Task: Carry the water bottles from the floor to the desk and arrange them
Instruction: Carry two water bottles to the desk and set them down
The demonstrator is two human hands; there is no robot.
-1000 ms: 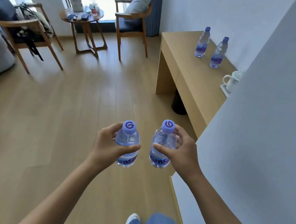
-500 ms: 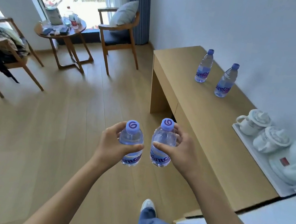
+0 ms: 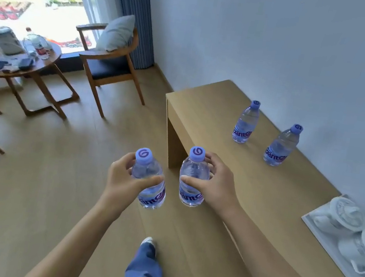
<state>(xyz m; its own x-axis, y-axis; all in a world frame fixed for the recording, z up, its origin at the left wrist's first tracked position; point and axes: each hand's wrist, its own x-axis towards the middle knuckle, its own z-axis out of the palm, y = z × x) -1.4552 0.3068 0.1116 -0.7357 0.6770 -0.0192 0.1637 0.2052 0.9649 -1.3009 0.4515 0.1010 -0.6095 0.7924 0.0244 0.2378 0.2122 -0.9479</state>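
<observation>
Desk (image 3: 216, 110) nearer; bottles (image 3: 193, 178) in hand (image 3: 214, 186).

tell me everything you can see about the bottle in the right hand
The bottle in the right hand is a small clear plastic water bottle with a lilac screw cap bearing a swirl logo and a label with purple lettering near its base. It looks full and sealed. It is held upright in the air by the desk's near edge; the right hand grips its shoulder, thumb in front.

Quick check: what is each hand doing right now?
Left hand: grips a water bottle.
Right hand: grips a second water bottle.
</observation>
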